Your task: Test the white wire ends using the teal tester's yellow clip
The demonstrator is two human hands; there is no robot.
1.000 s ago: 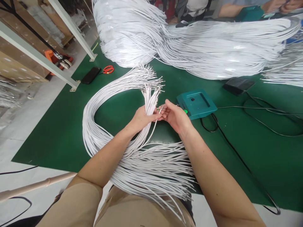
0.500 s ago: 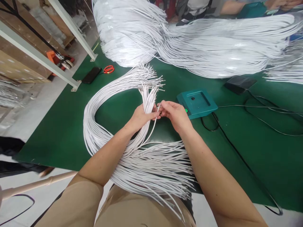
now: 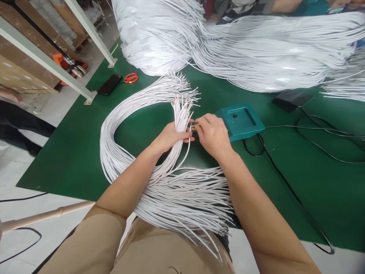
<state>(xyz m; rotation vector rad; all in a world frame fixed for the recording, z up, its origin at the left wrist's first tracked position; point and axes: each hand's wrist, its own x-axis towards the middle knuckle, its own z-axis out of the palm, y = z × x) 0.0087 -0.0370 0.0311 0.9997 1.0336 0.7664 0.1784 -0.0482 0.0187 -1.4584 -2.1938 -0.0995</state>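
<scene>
My left hand (image 3: 173, 136) is closed around a bunch of white cables (image 3: 180, 116), whose cut ends point up and away from me. One cable stands slightly apart at its fingertips. My right hand (image 3: 212, 134) is closed just to the right, its fingertips pinching something small and yellowish near that cable's end; its shape is mostly hidden. The rest of the long white bundle (image 3: 107, 140) curves round to the left, and more loose cable ends (image 3: 188, 194) fan out below my forearms, over the table's near edge.
A teal device (image 3: 242, 121) with a black cord sits right of my hands on the green table (image 3: 285, 160). Red-handled scissors (image 3: 131, 78) and a black phone (image 3: 110, 84) lie at back left. Large white cable piles (image 3: 268, 53) span the back. A person's legs (image 3: 19, 123) show left.
My right hand has turned more palm-down, and a small yellowish item now shows at its fingertips. My left hand still holds the bunch. At the left, a person's legs have come further into view.
</scene>
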